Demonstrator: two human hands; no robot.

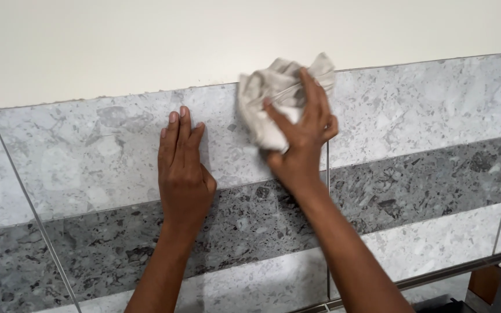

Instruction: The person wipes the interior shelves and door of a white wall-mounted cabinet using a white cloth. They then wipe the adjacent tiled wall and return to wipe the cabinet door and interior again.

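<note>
The right hand (304, 136) is closed around a crumpled pale grey cloth (273, 98) and presses it against the upper edge of a light grey speckled wall tile (88, 156), close to the vertical grout joint (327, 174) and just below the cream painted wall (146, 40). The left hand (182, 168) holds nothing; it lies flat and open on the same tile, fingers together and pointing upward, just beside the cloth hand but apart from it. Below the light tile runs a darker grey speckled band (413, 185), then another light band lower down. The cloth shows slight motion blur, so it is judged to be in a wiping stroke. Several risks follow from this arrangement. The cloth overlaps the top edge of the tile, where a rough seam (204, 87) meets the paint; a stroke carried too high may smear residue onto the painted wall or scuff it. Loose folds hang out of the grip, so the bunched cloth may slip, leaving only a small part in contact and streaking the tile. Heavy pressure along the grout joint may drag out filler if it is still soft; whether it is cured cannot be told from the view. The bracing palm may leave prints on the tile face, and the two hands are close enough that a wide leftward stroke may strike the left fingers (180, 124).
</note>
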